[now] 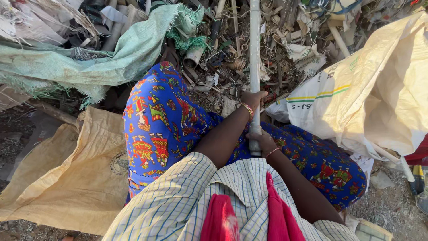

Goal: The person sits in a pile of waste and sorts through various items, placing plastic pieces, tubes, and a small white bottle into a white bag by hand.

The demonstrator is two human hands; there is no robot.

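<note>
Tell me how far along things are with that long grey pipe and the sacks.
In hand: the left hand and right hand both hold the grey pipe upright over the blue patterned skirt. The white sack beside it already bulges. The scrap heap remains large; the tan sack lies flat.

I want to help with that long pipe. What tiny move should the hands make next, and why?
Probably draw the grey pipe a little further back toward the lap. Both the left hand and right hand grip its near end, while its far end lies over the scrap heap.
</note>
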